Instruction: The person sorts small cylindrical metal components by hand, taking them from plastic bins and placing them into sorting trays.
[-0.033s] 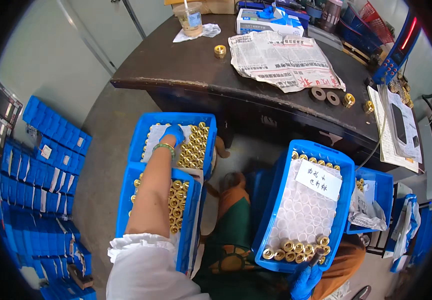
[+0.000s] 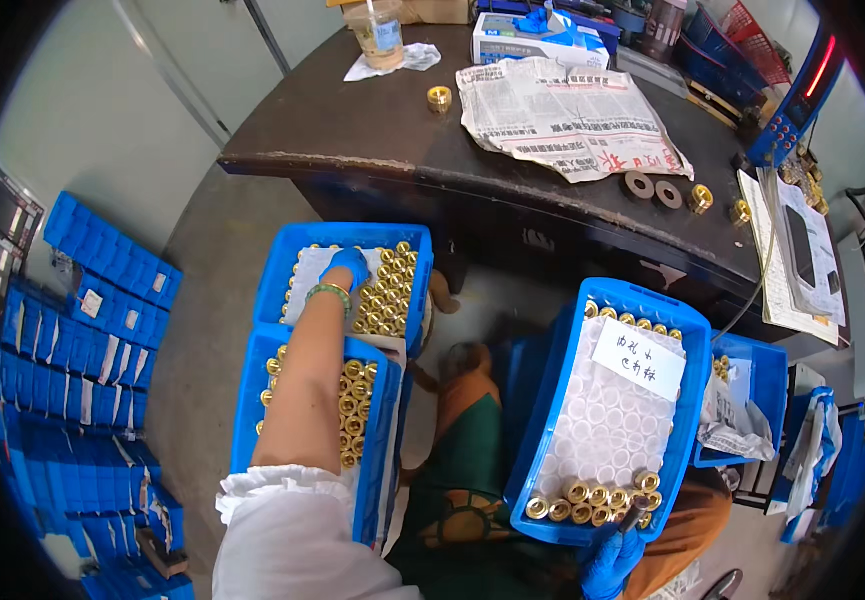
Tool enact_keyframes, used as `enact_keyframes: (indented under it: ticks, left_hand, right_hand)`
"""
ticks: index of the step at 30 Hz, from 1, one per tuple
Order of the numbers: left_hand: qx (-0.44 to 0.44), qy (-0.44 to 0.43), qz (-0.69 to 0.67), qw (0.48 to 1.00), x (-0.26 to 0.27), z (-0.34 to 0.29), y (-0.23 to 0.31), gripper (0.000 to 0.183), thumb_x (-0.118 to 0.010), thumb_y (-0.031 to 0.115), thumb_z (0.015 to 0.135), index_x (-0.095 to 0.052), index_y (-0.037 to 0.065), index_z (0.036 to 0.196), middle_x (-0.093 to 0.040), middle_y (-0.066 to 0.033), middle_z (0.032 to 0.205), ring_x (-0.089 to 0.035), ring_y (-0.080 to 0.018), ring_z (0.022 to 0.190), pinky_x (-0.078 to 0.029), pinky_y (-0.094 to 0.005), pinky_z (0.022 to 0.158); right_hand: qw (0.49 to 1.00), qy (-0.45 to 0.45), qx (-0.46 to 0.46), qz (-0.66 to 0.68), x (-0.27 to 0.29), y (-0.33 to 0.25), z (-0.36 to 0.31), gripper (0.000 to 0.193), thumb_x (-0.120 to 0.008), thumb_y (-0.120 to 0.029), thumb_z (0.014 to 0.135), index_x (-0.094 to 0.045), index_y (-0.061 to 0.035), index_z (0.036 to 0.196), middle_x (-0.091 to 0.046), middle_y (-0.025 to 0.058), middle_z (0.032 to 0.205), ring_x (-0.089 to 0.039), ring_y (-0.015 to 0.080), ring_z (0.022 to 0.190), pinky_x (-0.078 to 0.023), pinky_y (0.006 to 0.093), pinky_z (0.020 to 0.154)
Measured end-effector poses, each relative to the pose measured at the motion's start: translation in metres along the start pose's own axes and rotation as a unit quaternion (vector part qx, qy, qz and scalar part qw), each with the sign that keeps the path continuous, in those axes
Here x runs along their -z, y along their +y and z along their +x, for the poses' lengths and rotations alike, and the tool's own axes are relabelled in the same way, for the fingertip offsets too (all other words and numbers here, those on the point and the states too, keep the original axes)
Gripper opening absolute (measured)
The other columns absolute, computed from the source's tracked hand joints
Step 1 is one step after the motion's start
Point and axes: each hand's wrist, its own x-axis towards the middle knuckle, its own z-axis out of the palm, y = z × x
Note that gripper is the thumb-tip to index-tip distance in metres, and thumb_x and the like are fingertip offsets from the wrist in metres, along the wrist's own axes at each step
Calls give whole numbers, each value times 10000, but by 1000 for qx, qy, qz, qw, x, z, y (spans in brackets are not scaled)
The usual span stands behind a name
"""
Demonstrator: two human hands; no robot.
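My left hand [image 2: 347, 266], in a blue glove, reaches into the far left blue bin [image 2: 282, 240]. It rests at the border between a white sheet [image 2: 304, 282] and rows of ring-shaped brass fittings [image 2: 388, 290]; its fingertips are hidden. At the lower right my right hand [image 2: 612, 565], also gloved, is closed around a dark cylindrical metal rod [image 2: 636, 514]. The rod's upper end reaches over the near edge of the right blue bin [image 2: 530, 450], beside brass fittings [image 2: 580, 492]. Clear dimpled sheet [image 2: 602, 420] and a handwritten white card [image 2: 638, 354] cover most of that bin.
A nearer left bin [image 2: 252, 400] holds more brass fittings under my forearm. On the dark desk [image 2: 372, 125] lie newspaper [image 2: 572, 115], two grey rings [image 2: 639, 185], loose fittings [image 2: 701, 199], a cup [image 2: 380, 40] and a glove box [image 2: 540, 45]. Blue bins [image 2: 62, 380] stack at left.
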Motion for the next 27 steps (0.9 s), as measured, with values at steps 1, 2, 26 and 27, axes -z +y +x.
enact_keyframes:
  ticks: [1, 2, 26, 27]
  left_hand:
    - [7, -62, 34, 997, 11, -4, 9, 328, -563, 194, 713, -565, 57, 1011, -551, -155, 1053, -538, -314, 964, -418, -386, 823]
    - [13, -123, 67, 990, 14, -6, 13, 473, -560, 196, 744, -470, 33, 1179, -477, -171, 1193, -495, -338, 1051, -394, -398, 883]
    - [-497, -203, -30, 843, -68, -330, 359, 271, -608, 292, 759, -590, 72, 917, -573, -161, 915, -566, -289, 823, -443, -368, 761]
    - [-474, -219, -105, 846, -74, -322, 352, 303, -620, 308, 749, -581, 68, 930, -578, -156, 898, -575, -267, 811, -448, -355, 751]
  right_hand:
    - [999, -34, -25, 22, 0, 1, 1, 188, -418, -144, 873, -490, -10, 763, -455, 63, 538, -409, 184, 453, -317, 330, 440]
    - [999, -36, -27, 22, -1, 2, 2, 188, -418, -144, 873, -490, -10, 763, -455, 63, 538, -409, 184, 453, -317, 330, 440]
    - [987, -52, 101, 110, 49, 8, -56, 160, -603, -151, 761, -535, -33, 679, -501, 143, 559, -504, 286, 460, -386, 346, 434]
    - [987, -47, 108, 113, 50, 7, -57, 160, -603, -151, 761, -535, -33, 679, -501, 143, 559, -504, 286, 460, -386, 346, 434]
